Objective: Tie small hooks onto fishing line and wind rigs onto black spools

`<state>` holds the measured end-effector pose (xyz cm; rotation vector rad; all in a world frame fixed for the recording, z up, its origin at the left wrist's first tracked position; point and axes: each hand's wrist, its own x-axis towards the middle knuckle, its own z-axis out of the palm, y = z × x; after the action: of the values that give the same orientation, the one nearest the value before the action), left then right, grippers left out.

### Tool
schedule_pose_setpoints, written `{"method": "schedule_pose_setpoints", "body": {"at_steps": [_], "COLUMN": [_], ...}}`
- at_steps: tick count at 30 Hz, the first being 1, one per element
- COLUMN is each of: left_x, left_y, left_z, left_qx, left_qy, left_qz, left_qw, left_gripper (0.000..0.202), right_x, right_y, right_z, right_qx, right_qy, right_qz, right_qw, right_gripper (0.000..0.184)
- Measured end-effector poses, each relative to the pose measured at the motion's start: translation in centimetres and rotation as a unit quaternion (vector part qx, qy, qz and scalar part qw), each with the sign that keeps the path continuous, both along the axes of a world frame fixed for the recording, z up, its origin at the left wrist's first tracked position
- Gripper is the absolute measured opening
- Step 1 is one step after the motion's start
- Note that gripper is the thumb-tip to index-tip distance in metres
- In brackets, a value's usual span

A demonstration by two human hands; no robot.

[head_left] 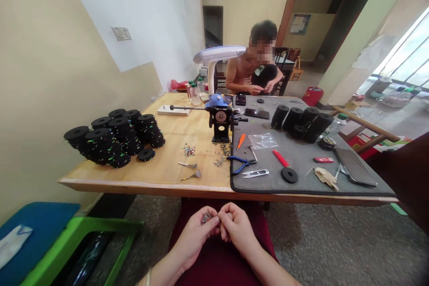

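Note:
Over my dark red clothed lap, my left hand (200, 229) is closed around a small greyish bunch (206, 218), mostly hidden by the fingers and too small to name. My right hand (238, 227) pinches beside it, fingertips meeting those of the left; what it holds is hidden. Both hands are just below the front edge of the wooden table (161, 143). Near that edge lie two thin-stemmed bundles with fanned grey ends, a white-stemmed one (187, 165) and a yellow-stemmed one (191, 175). Behind them is a patch of small coloured beads (189, 149).
Black foam spools (122, 136) stack at left, others (313, 123) at right. A hand-cranked winder (221, 123) stands mid-table before a lamp (217, 53). Blue pliers (240, 164), thread snips (255, 173) and a phone (257, 113) lie on a grey mat (261, 143). Another person (241, 73) sits opposite.

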<state>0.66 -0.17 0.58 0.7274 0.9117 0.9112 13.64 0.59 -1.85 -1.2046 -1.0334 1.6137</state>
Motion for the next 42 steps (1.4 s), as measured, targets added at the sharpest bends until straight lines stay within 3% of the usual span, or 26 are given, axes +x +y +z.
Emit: {"method": "schedule_pose_setpoints", "body": {"at_steps": [13,25,42], "left_x": [-0.3,-0.3,-0.1], "left_y": [0.4,0.4,0.0], "left_z": [-0.9,-1.2,-0.2], "left_qx": [-0.007,0.029,0.110], "left_qy": [0.057,0.122,0.211], "left_qz": [0.057,0.057,0.023], "left_qw": [0.997,0.991,0.971], "left_gripper": [0.026,0.026,0.021], "right_x": [0.2,0.0,0.0], "right_y": [-0.5,-0.8,-0.4], "right_z": [0.1,0.2,0.0], "right_qx": [-0.023,-0.016,-0.021], "right_qy": [-0.019,-0.021,-0.028], "right_qz": [-0.007,0.024,-0.011], "right_qw": [1.000,0.999,0.999], "right_gripper": [0.042,0.042,0.046]}}
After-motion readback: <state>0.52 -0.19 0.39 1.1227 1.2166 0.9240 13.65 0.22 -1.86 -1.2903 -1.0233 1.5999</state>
